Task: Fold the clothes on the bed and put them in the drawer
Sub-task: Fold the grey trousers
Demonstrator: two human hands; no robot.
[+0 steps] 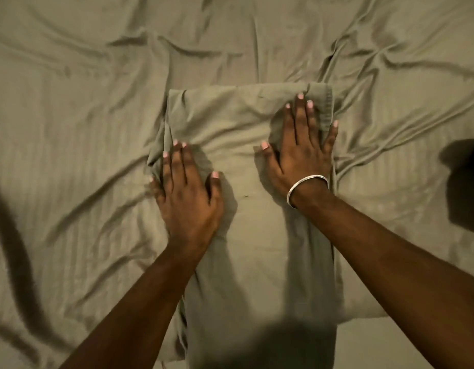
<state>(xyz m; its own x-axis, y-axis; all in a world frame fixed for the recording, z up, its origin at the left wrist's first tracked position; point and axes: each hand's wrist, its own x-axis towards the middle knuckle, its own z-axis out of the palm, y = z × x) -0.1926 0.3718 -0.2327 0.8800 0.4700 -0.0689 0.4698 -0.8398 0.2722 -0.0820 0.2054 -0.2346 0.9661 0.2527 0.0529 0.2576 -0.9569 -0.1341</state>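
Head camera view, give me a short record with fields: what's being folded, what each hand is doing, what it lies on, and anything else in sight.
garment: olive-green folded cloth, lying flat, lengthwise toward the person
left hand: left hand flat, fingers straight, pressing the cloth's left side
right hand: right hand flat, fingers spread, pressing near the far right corner
wrist: silver bangle on the right wrist
surface: wrinkled bed sheet of similar colour
other: dark object at right edge, unclear what
drawer: not in view
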